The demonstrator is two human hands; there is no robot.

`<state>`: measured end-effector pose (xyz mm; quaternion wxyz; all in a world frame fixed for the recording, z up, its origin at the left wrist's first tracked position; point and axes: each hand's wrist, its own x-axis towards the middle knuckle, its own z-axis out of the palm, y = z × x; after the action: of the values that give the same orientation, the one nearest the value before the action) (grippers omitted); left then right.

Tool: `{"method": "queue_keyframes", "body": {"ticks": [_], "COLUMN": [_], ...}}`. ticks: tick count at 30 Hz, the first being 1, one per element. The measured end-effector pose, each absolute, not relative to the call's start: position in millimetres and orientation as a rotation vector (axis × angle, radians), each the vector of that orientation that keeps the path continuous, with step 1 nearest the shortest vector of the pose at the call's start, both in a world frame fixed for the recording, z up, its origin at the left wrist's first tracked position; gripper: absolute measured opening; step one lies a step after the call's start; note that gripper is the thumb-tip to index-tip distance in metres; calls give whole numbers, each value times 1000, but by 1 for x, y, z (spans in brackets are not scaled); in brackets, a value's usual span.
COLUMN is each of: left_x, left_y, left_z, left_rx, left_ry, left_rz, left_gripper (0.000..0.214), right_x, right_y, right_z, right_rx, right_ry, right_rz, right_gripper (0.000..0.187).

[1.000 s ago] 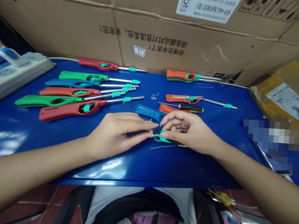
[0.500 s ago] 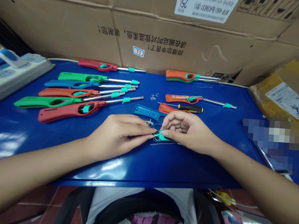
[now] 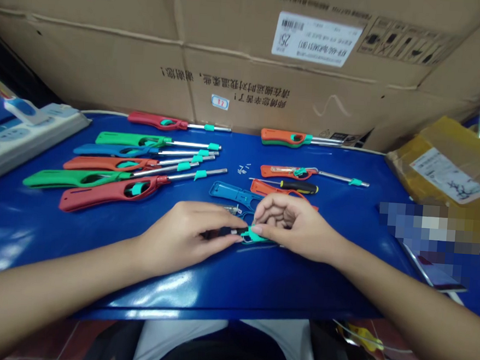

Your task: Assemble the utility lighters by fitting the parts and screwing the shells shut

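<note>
My left hand (image 3: 193, 232) pinches a small black part (image 3: 239, 231) between thumb and fingertips, low over the table. Against it lies a turquoise trigger piece (image 3: 257, 235), held between the thumb and curled fingers of my right hand (image 3: 296, 227). The two parts meet between my hands; whether they are joined I cannot tell. Just behind my fingers lie a blue lighter shell half (image 3: 233, 192) and a small metal-ended piece (image 3: 233, 208). An orange shell half (image 3: 270, 188) is partly covered by my right hand.
Several assembled long-neck lighters, among them a red one (image 3: 113, 194), lie at left. Loose screws (image 3: 243, 169), an opened orange lighter (image 3: 287, 173) and a screwdriver (image 3: 301, 187) lie behind my hands. A power strip (image 3: 41, 141) is at left; a large carton (image 3: 232, 53) walls the back.
The view has tilted up, so the table sits lower in the picture. My left thumb and fingers have parted slightly, showing more of the black part. Both hands keep their grip.
</note>
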<state>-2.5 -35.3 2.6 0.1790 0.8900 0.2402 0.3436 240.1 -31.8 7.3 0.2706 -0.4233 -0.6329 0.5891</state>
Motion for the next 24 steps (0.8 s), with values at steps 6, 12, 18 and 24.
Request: {"method": "queue_keyframes", "body": {"ticks": [6, 12, 18, 24], "left_x": [-4, -3, -2, -6], "left_y": [-33, -33, -32, -29], "left_z": [-3, -2, -1, -1], "left_rx": [2516, 2533, 2507, 2497], "left_ry": [708, 613, 635, 689], "left_rz": [979, 968, 986, 1001], "left_gripper": [28, 19, 16, 18], "right_x": [238, 240, 240, 254], "right_y": [-31, -29, -30, -30], "right_z": [8, 6, 7, 18], "right_rx": [-1106, -1104, -1124, -1252], "right_ry": [-1755, -1765, -1805, -2023], "right_rz": [1552, 1545, 1576, 1008], "right_gripper": [21, 25, 23, 18]}}
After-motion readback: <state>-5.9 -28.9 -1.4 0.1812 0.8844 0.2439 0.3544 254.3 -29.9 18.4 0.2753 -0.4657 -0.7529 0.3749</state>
